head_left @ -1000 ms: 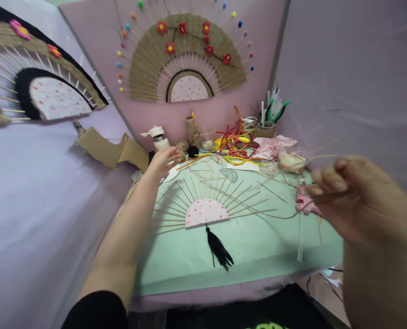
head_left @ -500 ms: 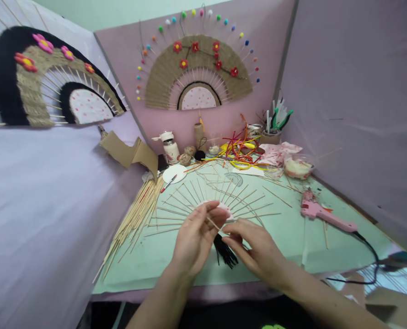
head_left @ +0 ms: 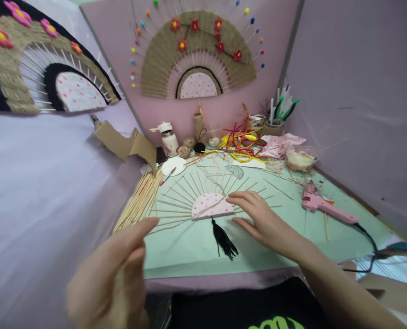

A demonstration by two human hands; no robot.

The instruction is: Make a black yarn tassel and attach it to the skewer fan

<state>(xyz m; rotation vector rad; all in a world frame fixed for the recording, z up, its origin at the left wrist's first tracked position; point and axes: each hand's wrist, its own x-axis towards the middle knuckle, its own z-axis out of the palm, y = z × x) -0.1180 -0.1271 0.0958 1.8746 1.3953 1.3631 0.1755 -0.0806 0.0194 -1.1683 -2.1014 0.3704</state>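
A fan of thin wooden sticks [head_left: 176, 202] lies on the table, spreading from a half-round piece covered in white cloth with pink dots [head_left: 208, 203]. A black tassel [head_left: 224, 240] hangs from its straight edge. Thin twine [head_left: 205, 210] runs across the dotted piece down towards my left hand [head_left: 112, 274]. That hand is raised close to the camera at lower left, blurred, with its fingers curled around the twine's end. Over the right side of the fan, my right hand [head_left: 258, 219] has its thumb and fingers apart, holding nothing.
Loose sticks [head_left: 140, 201] are piled at left, near a white disc [head_left: 174, 167] with a pen [head_left: 168, 176]. A pink glue gun [head_left: 329, 210] with its cord lies at right. Behind are twine balls [head_left: 186, 148], coloured pipe cleaners [head_left: 241, 146] and a bottle [head_left: 169, 140].
My hands were together over the dotted piece; now they are apart. The left has swung down and left towards the camera, uncovering the piece and the twine. The right has opened.
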